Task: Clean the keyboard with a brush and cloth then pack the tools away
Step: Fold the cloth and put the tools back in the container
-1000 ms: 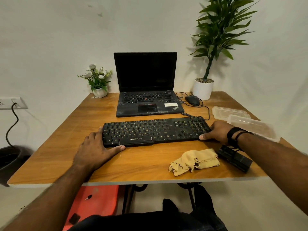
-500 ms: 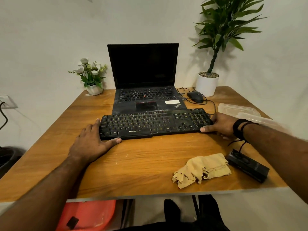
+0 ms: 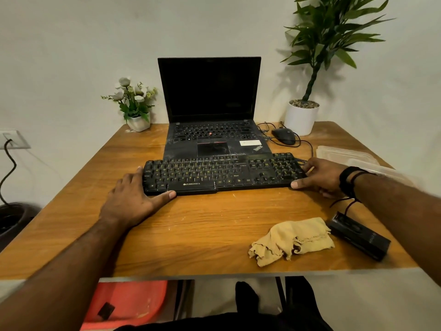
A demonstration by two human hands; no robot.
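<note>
Left hand and right hand grip keyboard ends (far edge on laptop); cloth on desk.

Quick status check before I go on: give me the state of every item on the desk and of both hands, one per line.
keyboard: flat on the table, back edge against the laptop
left hand: holds the keyboard's left end
right hand: holds the keyboard's right end
laptop: lid open, screen dark
cloth: crumpled, untouched
black case: lying flat right of the cloth
plastic containers: lying at the table's right edge
mouse: idle beside the laptop
</note>
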